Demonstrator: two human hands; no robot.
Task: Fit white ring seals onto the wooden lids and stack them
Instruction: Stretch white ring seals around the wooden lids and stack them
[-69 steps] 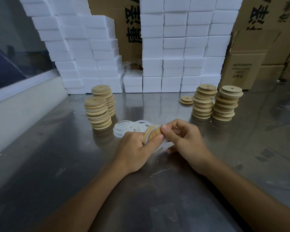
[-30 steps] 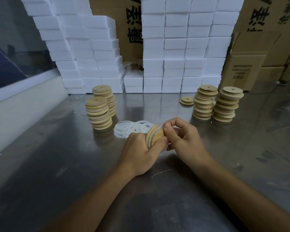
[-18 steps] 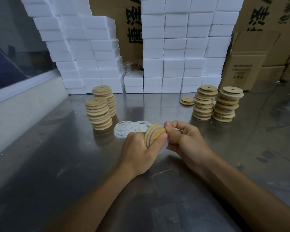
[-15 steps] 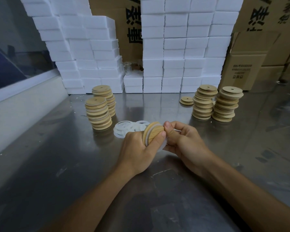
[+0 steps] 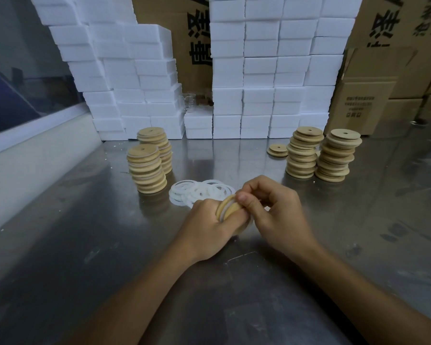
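Hands sit a touch lower and closer to the camera than 0.5 s ago; otherwise the grip is much the same. Left hand [image 5: 204, 227] curls round the wooden lid [image 5: 228, 207], held on edge w/ its thumb across the front rim, and a white ring seal [image 5: 223, 212] shows as a pale band round the lid's edge. Right hand [image 5: 279, 210] pinches at the lid's top rim, thumb and forefinger tight, other fingers curled; it was flatter against the lid before, now the knuckles are raised more. Loose ring seals [image 5: 197, 191] lie in a heap just behind the hands, unchanged. Two stacks of sealed lids [image 5: 147, 168] stand back-left; two stacks of bare lids [image 5: 324, 155] and a single lid [image 5: 277, 150] back-right, none moved. Steel table [image 5: 85, 245] has open room on both sides of the hands and in front toward the camera. Left edge is bounded by a pale ledge [image 5: 35, 155]; the back by a wall of white foam boxes [image 5: 271, 70] and cardboard cartons [image 5: 373, 103].
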